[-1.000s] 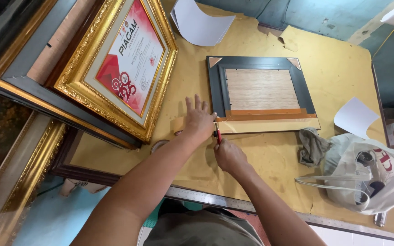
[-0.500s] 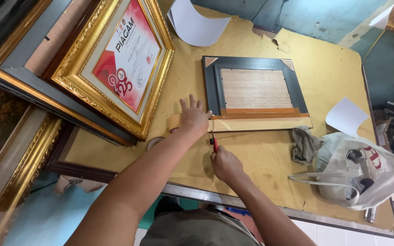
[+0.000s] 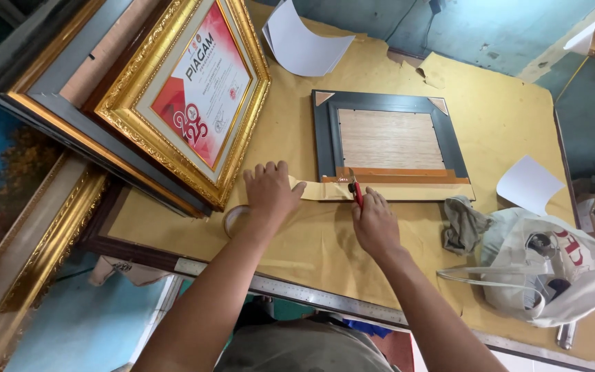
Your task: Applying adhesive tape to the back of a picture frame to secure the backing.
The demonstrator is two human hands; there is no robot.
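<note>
A dark frame (image 3: 326, 135) lies face down on the table, its wooden backing board (image 3: 388, 140) showing. A strip of brown paper tape (image 3: 408, 191) runs along its near edge and sticks out to the left. My left hand (image 3: 270, 191) presses flat on the strip's left end. My right hand (image 3: 374, 224) grips a red-handled cutter (image 3: 357, 191), whose tip rests on the tape near the frame's lower left corner.
A gold ornate frame with a red certificate (image 3: 191, 96) leans at the left over other frames. A tape roll (image 3: 234, 222) lies by my left wrist. A grey rag (image 3: 464, 224) and white bag (image 3: 552, 269) sit at the right. White paper sheets (image 3: 528, 184) and a metal ruler (image 3: 311, 295) are on the table.
My right hand and the cutter have shifted a little to the right along the tape. My left hand stays pressed on the strip's left end.
</note>
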